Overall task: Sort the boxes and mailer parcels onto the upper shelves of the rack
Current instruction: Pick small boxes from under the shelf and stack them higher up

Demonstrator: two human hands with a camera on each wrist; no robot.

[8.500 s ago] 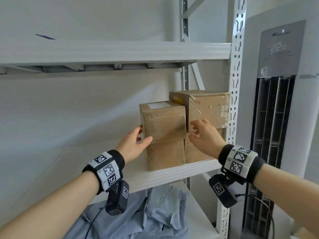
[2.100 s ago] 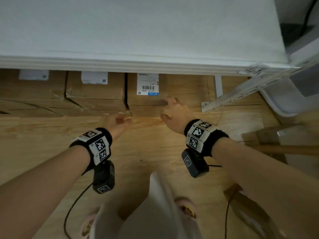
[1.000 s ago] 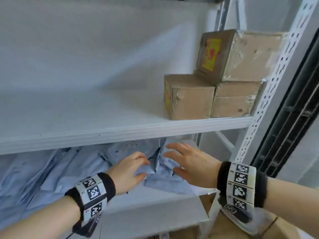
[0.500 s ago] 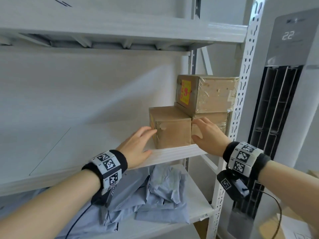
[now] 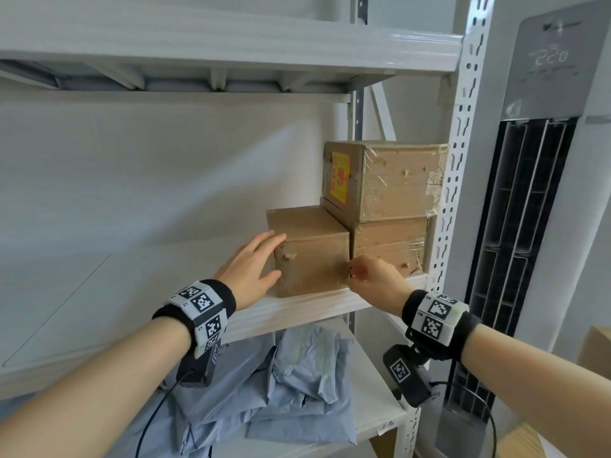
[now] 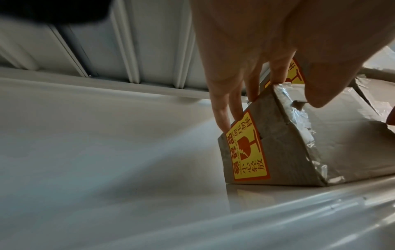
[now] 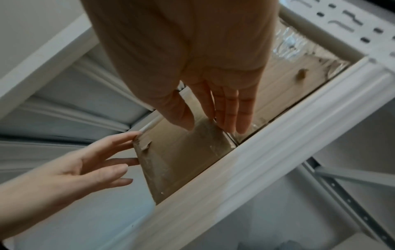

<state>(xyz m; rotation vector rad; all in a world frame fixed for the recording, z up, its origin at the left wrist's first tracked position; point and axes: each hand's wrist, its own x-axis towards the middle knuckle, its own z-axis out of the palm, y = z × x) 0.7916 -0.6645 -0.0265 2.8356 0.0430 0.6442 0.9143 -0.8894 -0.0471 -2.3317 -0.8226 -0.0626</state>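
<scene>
A small brown cardboard box [image 5: 310,256] stands at the front edge of the middle shelf [image 5: 297,309]. My left hand [image 5: 264,259] lies flat against its left side, which bears a yellow fragile label [image 6: 250,148], with straight fingers [image 6: 222,108] and the thumb at the front face. My right hand [image 5: 360,276] touches the box's front right edge with straight fingers [image 7: 226,115]. Just to the right, two taped boxes are stacked, the upper box [image 5: 396,180] on the lower box [image 5: 386,249].
Grey mailer parcels [image 5: 297,385] lie heaped on the shelf below. A perforated rack upright [image 5: 463,143] stands right of the boxes, with a tall air conditioner [image 5: 542,193] beyond it. The top shelf [image 5: 231,44] hangs overhead. Bare shelf board [image 5: 115,285] stretches left.
A second ago both hands were down at the mailers on the lower shelf. They have risen to the small box, and the right hand has since slid down its front right edge.
</scene>
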